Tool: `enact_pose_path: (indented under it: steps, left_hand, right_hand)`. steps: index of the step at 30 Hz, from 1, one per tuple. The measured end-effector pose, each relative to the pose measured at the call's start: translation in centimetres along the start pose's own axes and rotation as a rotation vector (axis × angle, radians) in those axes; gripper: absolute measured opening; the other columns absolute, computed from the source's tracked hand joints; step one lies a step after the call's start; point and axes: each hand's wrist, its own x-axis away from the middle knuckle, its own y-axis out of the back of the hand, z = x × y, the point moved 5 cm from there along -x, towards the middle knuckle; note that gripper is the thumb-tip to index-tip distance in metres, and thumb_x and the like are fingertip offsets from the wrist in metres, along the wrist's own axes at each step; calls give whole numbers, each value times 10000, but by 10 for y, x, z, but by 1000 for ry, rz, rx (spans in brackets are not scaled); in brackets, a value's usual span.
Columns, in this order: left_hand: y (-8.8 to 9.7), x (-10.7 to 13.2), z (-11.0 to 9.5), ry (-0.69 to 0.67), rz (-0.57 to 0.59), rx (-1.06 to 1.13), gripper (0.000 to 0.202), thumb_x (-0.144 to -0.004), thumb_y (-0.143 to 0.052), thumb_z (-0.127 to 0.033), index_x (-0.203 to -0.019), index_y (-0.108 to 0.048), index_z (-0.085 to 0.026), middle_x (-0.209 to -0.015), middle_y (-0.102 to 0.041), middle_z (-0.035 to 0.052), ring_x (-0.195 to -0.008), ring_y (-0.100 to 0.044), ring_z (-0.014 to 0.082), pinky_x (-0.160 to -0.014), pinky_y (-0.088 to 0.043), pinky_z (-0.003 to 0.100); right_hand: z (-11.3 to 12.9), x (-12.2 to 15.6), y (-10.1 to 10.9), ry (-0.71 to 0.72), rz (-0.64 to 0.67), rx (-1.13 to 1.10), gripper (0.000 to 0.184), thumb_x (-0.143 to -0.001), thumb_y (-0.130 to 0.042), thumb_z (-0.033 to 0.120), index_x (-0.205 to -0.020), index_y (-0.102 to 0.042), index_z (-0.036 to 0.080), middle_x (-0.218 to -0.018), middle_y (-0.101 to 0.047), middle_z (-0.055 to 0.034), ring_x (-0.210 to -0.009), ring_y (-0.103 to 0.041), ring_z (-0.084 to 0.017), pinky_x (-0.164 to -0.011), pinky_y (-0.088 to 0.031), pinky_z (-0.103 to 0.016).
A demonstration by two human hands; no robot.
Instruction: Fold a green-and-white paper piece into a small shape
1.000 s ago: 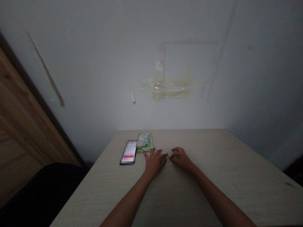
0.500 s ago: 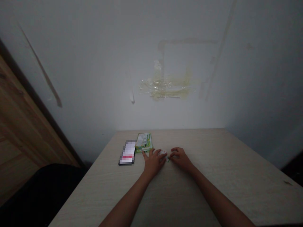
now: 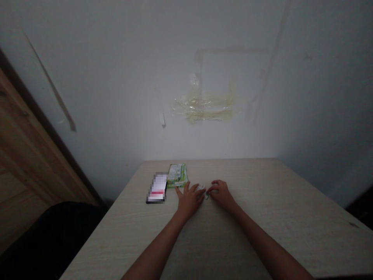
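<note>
**Two hands meet over a small pale thing on the table**

Head view: we see the left hand (image 3: 189,200) lying flat on the light wooden table (image 3: 262,233), fingers spread and released, its fingertips resting on a small pale object (image 3: 201,188). The right hand (image 3: 223,194) sits just beside it, fingers curled toward that object; we cannot tell whether they grip it. A green packet (image 3: 177,175) lies just beyond the left hand, near the wall, with a blurred flat box (image 3: 157,188) beside it. Tape residue (image 3: 204,107) marks the wall.
</note>
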Motion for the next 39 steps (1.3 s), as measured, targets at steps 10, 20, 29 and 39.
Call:
enact_pose_path:
  steps: [10, 20, 29, 39]
  left_hand:
    - [-4, 1, 3, -11, -11, 24, 311, -912, -477, -481, -1207, -567, -521, -1395, -533, -56, -1408, -249, 329, -1014, 77, 792]
    - [-5, 1, 2, -21, 6, 40, 331, -923, -459, -469, -1240, -549, -502, -1415, -513, -36, -1406, -248, 332, -1020, 44, 792]
    - [-6, 1, 4, -32, 11, 50, 335, -931, -443, -469, -1251, -534, -506, -1415, -517, -43, -1412, -248, 331, -1022, 13, 797]
    - [-6, 1, 2, -31, 16, 30, 352, -927, -454, -459, -1270, -528, -491, -1420, -509, -25, -1408, -255, 335, -1036, -8, 785]
  right_hand:
    - [-3, 1, 1, -47, 3, -43, 129, -751, -678, 335, -811, -777, 278, -1113, -626, -70, -1103, -520, -257, -1006, -404, -427]
    - [-5, 1, 1, -32, 70, -94, 92, -714, -703, 270, -765, -780, 268, -1102, -640, -60, -1121, -526, -243, -1026, -374, -389]
    - [-4, 0, -2, -47, 17, -49, 114, -734, -700, 302, -800, -778, 251, -1111, -625, -84, -1100, -521, -252, -994, -402, -400]
    - [-6, -1, 0, -47, 37, -57, 104, -735, -698, 288, -795, -779, 262, -1094, -647, -72, -1091, -537, -250, -1006, -389, -404]
